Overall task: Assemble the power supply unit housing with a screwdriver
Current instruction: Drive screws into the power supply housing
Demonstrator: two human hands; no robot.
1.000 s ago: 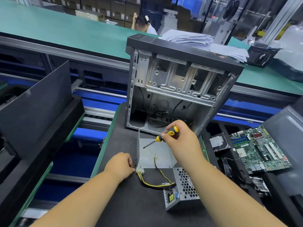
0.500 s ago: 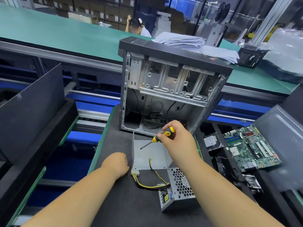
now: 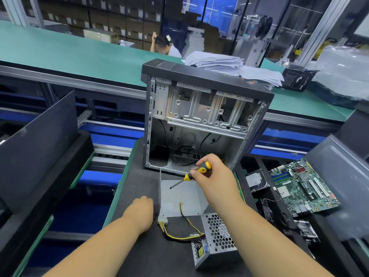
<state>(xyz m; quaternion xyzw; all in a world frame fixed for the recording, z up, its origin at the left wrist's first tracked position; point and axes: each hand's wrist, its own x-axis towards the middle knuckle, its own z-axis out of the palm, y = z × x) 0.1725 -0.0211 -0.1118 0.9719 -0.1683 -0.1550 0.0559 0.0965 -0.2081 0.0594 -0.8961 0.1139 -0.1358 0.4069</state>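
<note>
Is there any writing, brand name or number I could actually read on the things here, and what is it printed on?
None is legible.
Hard drive label: print too small.
Power supply unit sticker: blurred.
Motherboard markings: too small.
Black box: a phone symbol; its lettering is unreadable.
Computer case top: small red mark, unreadable.

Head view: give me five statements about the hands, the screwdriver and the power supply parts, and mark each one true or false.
1. The right hand grips the screwdriver. True.
2. The screwdriver's tip points over the flat grey housing plate. True.
3. The left hand holds the perforated power supply unit. False: it rests at the plate's left edge, near the white connector; what its fingers grip is hidden.
4. The computer case lies flat with its side closed. False: it stands upright, its open side facing the camera.
5. The green motherboard sits inside the case. False: it lies outside, to the right.
</note>
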